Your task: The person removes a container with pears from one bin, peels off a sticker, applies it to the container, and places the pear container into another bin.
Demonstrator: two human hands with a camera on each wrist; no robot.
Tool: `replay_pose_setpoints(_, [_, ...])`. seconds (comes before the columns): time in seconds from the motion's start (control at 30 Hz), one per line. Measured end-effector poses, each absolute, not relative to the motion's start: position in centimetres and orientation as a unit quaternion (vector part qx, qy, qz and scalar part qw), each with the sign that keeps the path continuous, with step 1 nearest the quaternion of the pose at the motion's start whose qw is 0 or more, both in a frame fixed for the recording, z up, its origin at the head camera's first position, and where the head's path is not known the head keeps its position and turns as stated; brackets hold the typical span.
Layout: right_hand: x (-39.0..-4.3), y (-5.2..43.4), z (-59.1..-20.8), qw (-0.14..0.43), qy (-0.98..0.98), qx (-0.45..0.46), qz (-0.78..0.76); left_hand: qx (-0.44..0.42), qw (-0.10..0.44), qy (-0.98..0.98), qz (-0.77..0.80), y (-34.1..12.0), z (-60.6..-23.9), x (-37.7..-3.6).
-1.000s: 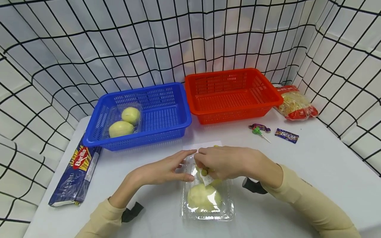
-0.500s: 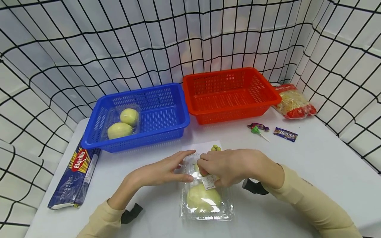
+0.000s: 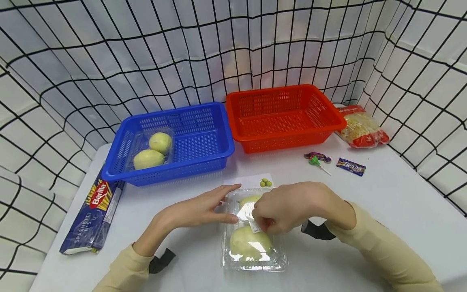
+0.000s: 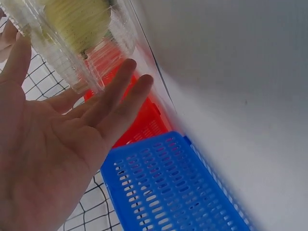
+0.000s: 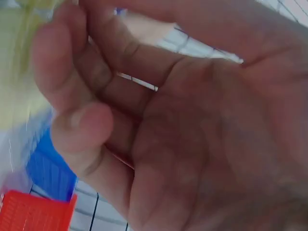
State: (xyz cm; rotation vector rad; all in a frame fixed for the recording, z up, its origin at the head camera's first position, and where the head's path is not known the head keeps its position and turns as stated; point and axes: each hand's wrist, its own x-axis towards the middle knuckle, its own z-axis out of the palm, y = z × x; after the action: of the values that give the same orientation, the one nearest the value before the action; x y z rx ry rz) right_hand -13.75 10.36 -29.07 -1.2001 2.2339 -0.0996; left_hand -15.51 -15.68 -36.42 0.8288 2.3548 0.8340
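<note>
Right hand (image 3: 292, 205) was curled, a label (image 3: 254, 226) apparently pinched for peeling; left hand (image 3: 198, 207), loosely spread, was placed at ten o'clock of the clear pack (image 3: 253, 266); steady pulling seemed needed.

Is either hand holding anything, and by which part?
The right hand seems to pinch the white label by its nearest edge, though the exact spot is hidden. The left hand, fingers outstretched, grips nothing.

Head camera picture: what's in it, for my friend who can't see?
A person's right grip curls at a white label over a clear box of two pale foods, left grip beside it. A blue basket and red basket stand behind.
</note>
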Motion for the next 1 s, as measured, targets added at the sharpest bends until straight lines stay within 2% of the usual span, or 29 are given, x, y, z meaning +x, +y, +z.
replay_pose_setpoints(0.1, [-15.3, 11.7, -28.7, 0.310, 0.838, -0.442, -0.079, 0.317, 0.218, 0.875, 0.295, -16.0, -35.8, -15.6])
replay_pose_setpoints(0.17, [-16.7, 12.7, -28.6, 0.300, 0.845, -0.431, -0.102, 0.320, 0.176, 0.883, 0.294, -16.5, -35.2, -15.8])
replay_pose_setpoints(0.4, [-20.7, 13.7, -30.4, 0.236, 0.879, -0.386, -0.153, 0.333, -0.051, 0.900, 0.277, -18.5, -33.4, -17.1])
replay_pose_setpoints(0.5, [-21.4, 13.0, -31.6, 0.246, 0.877, -0.385, -0.149, 0.313, -0.107, 0.918, 0.217, -19.1, -33.4, -17.6])
replay_pose_setpoints(0.6, [-21.7, 12.2, -32.7, 0.275, 0.867, -0.388, -0.152, 0.284, -0.106, 0.939, 0.162, -19.7, -33.7, -18.0])
replay_pose_setpoints(0.73, [-21.7, 11.3, -33.7, 0.308, 0.851, -0.391, -0.166, 0.250, -0.049, 0.958, 0.133, -20.2, -34.2, -18.0])
replay_pose_setpoints(0.87, [-21.5, 10.8, -34.0, 0.320, 0.840, -0.404, -0.168, 0.238, 0.001, 0.962, 0.130, -20.5, -34.4, -17.7])
replay_pose_setpoints(1.0, [-21.3, 10.7, -33.7, 0.325, 0.838, -0.401, -0.179, 0.247, 0.007, 0.960, 0.133, -20.6, -34.2, -17.6])
